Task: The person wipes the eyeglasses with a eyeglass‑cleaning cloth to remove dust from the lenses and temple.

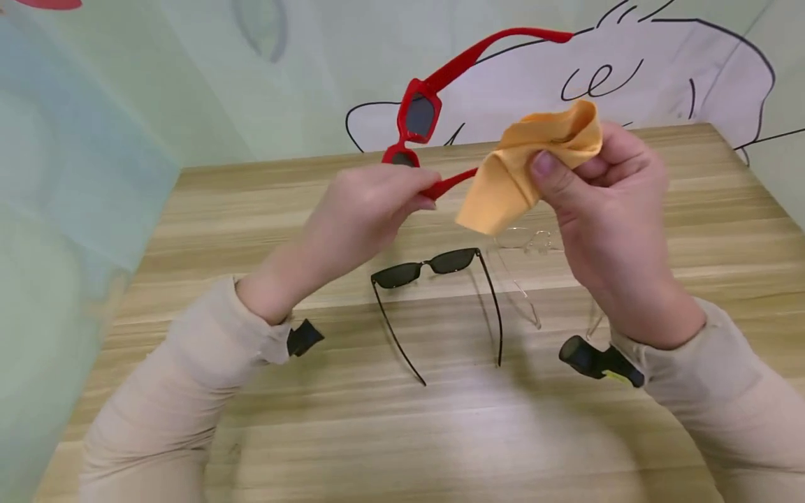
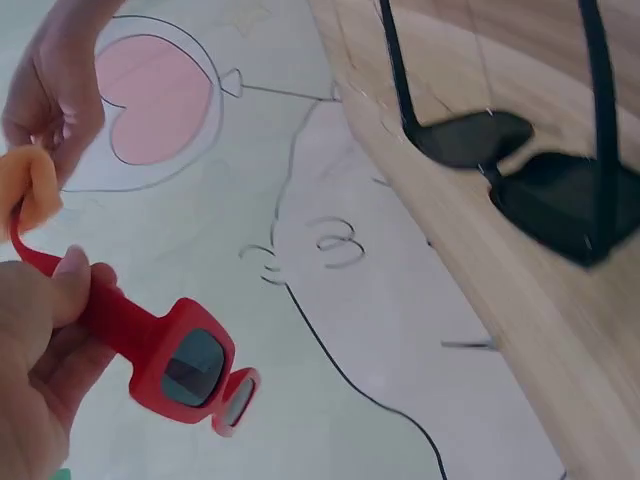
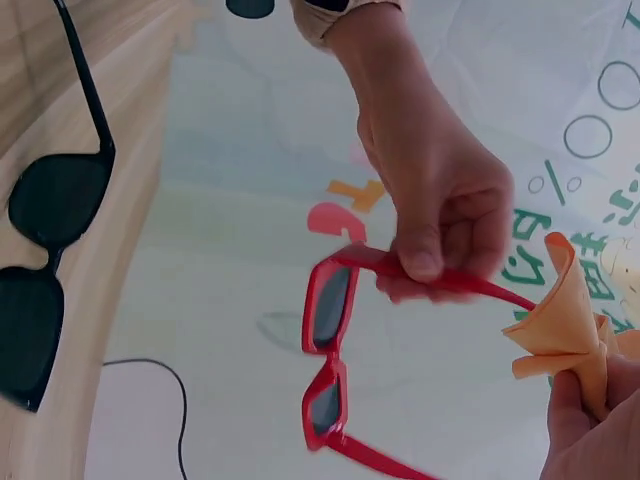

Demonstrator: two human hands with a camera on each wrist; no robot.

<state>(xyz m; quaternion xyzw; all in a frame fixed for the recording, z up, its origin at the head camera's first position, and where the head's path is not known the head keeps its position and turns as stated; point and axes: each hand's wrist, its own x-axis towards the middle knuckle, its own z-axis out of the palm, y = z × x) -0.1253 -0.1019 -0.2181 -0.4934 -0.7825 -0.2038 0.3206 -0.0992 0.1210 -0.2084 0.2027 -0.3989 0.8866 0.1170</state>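
Observation:
Raised above the table, my left hand (image 1: 361, 209) pinches one temple arm of a pair of red sunglasses (image 1: 419, 117). Their dark lenses face outward, and the other temple arm sticks out up and to the right. My right hand (image 1: 619, 202) grips a crumpled orange cloth (image 1: 503, 185) between thumb and fingers. In the right wrist view the tip of the held temple arm (image 3: 490, 287) runs up to the cloth (image 3: 570, 320), where its end is hidden. Below the hands, black sunglasses (image 1: 453, 261) lie on the table with their arms unfolded.
Thin wire-framed glasses (image 1: 536, 316) lie right of the black sunglasses, partly behind my right hand. The wooden table (image 1: 264, 419) ends at a back edge against a wall (image 1: 302, 84) with printed drawings. A small black device sits at each wrist.

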